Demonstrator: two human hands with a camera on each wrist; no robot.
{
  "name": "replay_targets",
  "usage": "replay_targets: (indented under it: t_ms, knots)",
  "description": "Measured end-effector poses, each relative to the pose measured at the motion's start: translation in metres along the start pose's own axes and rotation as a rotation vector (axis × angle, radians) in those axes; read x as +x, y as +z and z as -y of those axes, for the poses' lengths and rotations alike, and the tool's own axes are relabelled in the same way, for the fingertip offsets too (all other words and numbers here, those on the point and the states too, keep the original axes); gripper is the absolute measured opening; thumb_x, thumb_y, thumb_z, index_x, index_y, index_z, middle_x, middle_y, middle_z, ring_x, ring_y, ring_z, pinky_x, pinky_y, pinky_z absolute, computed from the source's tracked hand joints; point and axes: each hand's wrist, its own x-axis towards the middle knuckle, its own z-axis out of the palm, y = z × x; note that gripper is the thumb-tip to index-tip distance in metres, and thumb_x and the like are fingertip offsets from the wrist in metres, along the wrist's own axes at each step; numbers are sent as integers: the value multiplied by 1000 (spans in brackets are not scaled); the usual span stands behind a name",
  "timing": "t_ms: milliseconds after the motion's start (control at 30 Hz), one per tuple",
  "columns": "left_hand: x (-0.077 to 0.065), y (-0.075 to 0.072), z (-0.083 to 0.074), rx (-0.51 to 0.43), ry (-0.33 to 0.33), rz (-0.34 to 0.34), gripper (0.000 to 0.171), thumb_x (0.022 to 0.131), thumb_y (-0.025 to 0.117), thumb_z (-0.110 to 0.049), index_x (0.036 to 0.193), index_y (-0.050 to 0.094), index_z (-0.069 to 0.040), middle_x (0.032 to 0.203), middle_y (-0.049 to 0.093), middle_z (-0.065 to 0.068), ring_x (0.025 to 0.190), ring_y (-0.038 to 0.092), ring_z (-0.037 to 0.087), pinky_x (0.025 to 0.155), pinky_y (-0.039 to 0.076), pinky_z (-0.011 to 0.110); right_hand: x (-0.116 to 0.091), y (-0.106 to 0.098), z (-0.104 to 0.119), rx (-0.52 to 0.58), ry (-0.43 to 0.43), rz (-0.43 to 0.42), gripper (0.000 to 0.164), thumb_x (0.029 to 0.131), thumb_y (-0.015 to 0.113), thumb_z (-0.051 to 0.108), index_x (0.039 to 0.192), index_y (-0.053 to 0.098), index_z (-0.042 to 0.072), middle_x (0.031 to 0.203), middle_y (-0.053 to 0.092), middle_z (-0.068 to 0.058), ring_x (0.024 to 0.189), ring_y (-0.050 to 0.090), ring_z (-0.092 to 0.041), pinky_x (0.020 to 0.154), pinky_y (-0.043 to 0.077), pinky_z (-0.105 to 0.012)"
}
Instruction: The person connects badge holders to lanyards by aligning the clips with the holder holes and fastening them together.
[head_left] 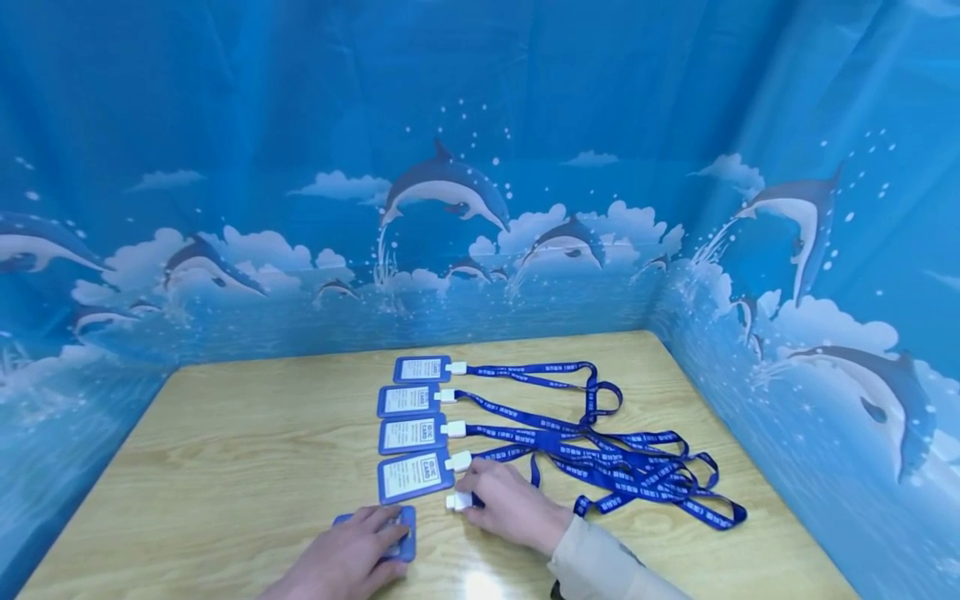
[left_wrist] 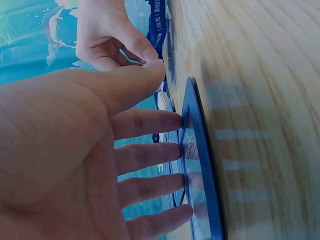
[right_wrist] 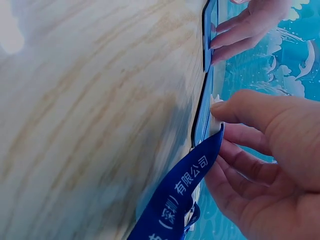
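Note:
A blue-framed badge holder [head_left: 408, 543] lies on the table at the near side. My left hand [head_left: 347, 552] rests its fingertips on it; in the left wrist view those fingers [left_wrist: 150, 152] are nearly straight against the holder's face [left_wrist: 196, 167]. To its right, my right hand [head_left: 516, 506] pinches the white clip [head_left: 459, 502] of a blue lanyard between thumb and fingers. The right wrist view shows that lanyard's printed strap [right_wrist: 177, 192] hanging from the pinched clip [right_wrist: 216, 112]. Clip and near badge holder are apart in the head view.
Above the hands, several badge holders [head_left: 411, 435] lie in a column, each joined by a white clip to a blue lanyard. Their straps [head_left: 637, 467] overlap in a loose heap on the right of the wooden table [head_left: 247, 467]. A dolphin-printed blue curtain [head_left: 315, 125] surrounds the back and sides.

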Motion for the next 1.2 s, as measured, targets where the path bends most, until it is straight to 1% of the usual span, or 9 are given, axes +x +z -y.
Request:
replay_targets:
  t_ms: [200, 367, 533, 800, 967, 1067, 1200]
  knots:
    - [1, 1, -3, 1, 18, -7, 56, 94, 62, -56, 138, 62, -21, 149, 54, 9, 135, 51, 37, 105, 48, 60, 0, 3, -2, -17, -55, 18, 32, 85, 80, 17, 116, 75, 13, 104, 68, 4, 90, 60, -2, 78, 53, -13]
    - [1, 3, -4, 23, 49, -27, 56, 94, 62, -54, 139, 62, -20, 150, 52, 9, 136, 50, 37, 105, 48, 60, 0, 5, -2, -14, -68, 37, 31, 85, 79, 18, 116, 75, 14, 105, 68, 6, 91, 60, -1, 81, 53, -13]
    - [2, 5, -6, 36, 74, -37, 55, 95, 61, -54, 139, 61, -22, 151, 51, 9, 137, 49, 38, 105, 48, 60, 1, 7, -2, -30, -107, 36, 28, 86, 79, 17, 114, 76, 15, 105, 68, 6, 92, 62, 0, 82, 53, -13]
    - [5, 6, -9, 51, 98, -17, 54, 96, 60, -54, 142, 59, -26, 151, 51, 8, 139, 47, 37, 107, 47, 60, 3, 11, -1, -61, -145, 45, 27, 86, 79, 17, 113, 76, 15, 103, 67, 7, 88, 59, 3, 78, 51, -10]
    - [6, 8, -9, 42, 96, -6, 57, 96, 59, -55, 145, 56, -26, 153, 50, 7, 141, 45, 36, 109, 44, 61, 4, 13, 1, -68, -161, 46, 29, 86, 79, 17, 115, 75, 15, 105, 67, 7, 90, 59, 2, 79, 51, -10]
    - [6, 9, -10, 37, 95, -8, 61, 96, 60, -55, 147, 54, -23, 153, 50, 8, 142, 44, 36, 110, 43, 61, 4, 14, 2, -63, -159, 56, 30, 86, 79, 17, 116, 75, 16, 104, 67, 7, 90, 59, 2, 78, 51, -10]
    - [7, 9, -11, 30, 69, -5, 65, 95, 61, -55, 148, 51, -20, 153, 50, 7, 143, 43, 36, 112, 41, 61, 5, 12, 2, -56, -155, 58, 29, 86, 79, 18, 115, 75, 16, 102, 66, 8, 87, 57, 3, 77, 51, -10]
